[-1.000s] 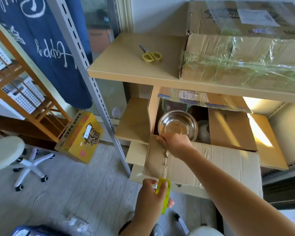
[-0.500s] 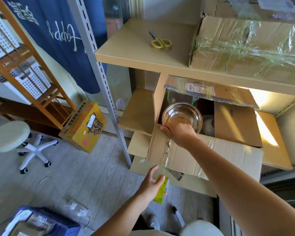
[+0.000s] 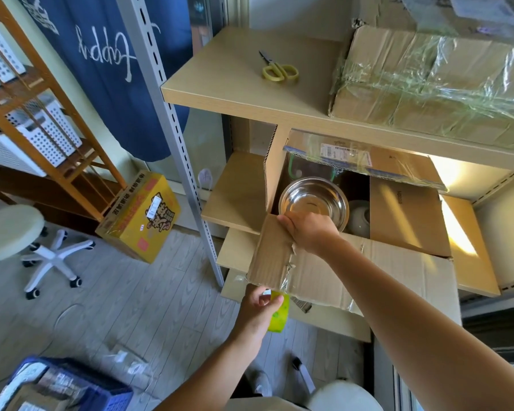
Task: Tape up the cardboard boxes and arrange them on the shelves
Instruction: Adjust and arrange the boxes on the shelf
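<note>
Since the earlier frame the left hand [image 3: 257, 304], grasping the tape roll [image 3: 278, 312], has risen to the front flap [image 3: 324, 271]. The right hand [image 3: 309, 229] apparently grips that flap's fold on the open cardboard box [image 3: 410, 215]; the torn, light, floppy flap is best held at its crease.

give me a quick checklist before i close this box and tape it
1. Tape roll in left hand: ok.
2. Right hand holding the front flap: ok.
3. Metal bowl sits below the box rim: cannot tell.
4. Flaps closed: not ok; front flap hangs open, left flap stands up.
5. Front flap sound: not ok, torn near the right hand.
6. Scissors within reach on the upper shelf: ok.
</note>
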`<action>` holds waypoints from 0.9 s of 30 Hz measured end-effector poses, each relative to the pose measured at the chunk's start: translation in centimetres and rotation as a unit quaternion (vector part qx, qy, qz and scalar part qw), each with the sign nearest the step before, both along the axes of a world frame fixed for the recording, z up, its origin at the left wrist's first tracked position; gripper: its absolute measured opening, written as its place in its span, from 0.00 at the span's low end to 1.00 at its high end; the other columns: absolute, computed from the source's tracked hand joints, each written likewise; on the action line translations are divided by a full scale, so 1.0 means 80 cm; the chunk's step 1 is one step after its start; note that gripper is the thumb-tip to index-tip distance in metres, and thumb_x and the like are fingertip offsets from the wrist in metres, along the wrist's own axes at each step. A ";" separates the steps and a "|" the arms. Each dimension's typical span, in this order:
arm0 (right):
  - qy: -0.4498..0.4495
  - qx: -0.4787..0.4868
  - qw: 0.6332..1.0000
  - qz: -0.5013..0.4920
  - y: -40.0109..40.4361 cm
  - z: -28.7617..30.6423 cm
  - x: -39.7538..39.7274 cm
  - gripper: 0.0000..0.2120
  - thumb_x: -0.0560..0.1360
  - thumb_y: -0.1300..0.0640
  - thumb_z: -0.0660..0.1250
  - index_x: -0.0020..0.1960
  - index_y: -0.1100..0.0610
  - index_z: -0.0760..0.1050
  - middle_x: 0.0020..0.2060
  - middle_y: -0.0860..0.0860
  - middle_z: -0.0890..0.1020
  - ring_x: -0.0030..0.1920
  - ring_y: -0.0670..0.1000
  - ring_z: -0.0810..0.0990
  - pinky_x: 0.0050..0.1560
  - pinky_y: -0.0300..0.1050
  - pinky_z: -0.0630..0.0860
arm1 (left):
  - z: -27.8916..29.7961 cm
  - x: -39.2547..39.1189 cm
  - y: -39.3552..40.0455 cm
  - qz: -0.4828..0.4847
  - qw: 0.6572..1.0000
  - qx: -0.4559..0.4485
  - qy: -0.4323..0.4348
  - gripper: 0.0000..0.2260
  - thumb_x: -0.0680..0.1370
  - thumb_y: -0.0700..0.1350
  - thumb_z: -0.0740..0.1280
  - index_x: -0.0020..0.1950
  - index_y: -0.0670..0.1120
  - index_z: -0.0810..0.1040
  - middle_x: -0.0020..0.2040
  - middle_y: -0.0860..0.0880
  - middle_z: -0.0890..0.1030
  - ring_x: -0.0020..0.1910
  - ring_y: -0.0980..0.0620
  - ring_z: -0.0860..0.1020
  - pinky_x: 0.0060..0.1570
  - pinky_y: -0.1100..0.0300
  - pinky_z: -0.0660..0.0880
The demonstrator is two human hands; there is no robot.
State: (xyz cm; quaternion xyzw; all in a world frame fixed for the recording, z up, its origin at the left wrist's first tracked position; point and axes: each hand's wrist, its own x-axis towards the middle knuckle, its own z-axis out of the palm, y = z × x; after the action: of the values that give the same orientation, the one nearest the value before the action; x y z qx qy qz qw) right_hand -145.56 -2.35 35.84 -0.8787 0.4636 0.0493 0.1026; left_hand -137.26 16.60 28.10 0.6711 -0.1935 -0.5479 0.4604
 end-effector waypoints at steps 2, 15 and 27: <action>-0.018 0.058 0.998 -0.018 0.008 0.003 -0.001 0.26 0.82 0.37 0.43 0.72 0.45 0.65 0.62 0.53 0.77 0.62 0.58 0.77 0.55 0.53 0.74 | 0.028 -0.001 -0.002 -0.012 0.999 -0.035 -0.030 0.10 0.74 0.37 0.72 0.39 0.38 0.72 0.30 0.51 0.71 0.28 0.64 0.74 0.31 0.74 0.68; -0.067 0.121 0.984 0.113 0.072 0.139 -0.080 0.28 0.75 0.31 0.56 0.72 0.41 0.67 0.63 0.43 0.77 0.62 0.46 0.75 0.62 0.45 0.73 | 0.136 -0.027 -0.054 -0.020 0.948 -0.236 -0.212 0.11 0.73 0.46 0.74 0.52 0.55 0.78 0.52 0.56 0.81 0.53 0.59 0.78 0.50 0.63 0.75; 0.041 -0.198 0.977 0.068 0.023 0.166 -0.046 0.17 0.83 0.44 0.51 0.57 0.52 0.74 0.47 0.51 0.83 0.46 0.57 0.83 0.38 0.46 0.70 | 0.207 0.027 -0.118 -0.013 0.804 -0.176 -0.568 0.35 0.63 0.73 0.65 0.54 0.45 0.73 0.53 0.50 0.68 0.54 0.51 0.69 0.52 0.59 0.72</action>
State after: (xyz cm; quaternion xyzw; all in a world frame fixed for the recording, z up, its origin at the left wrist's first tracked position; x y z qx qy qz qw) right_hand -149.24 -0.53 49.16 -0.9081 0.4076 -0.0004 -0.0957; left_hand -135.11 7.17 44.62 0.7676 -0.5218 -0.0307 0.3709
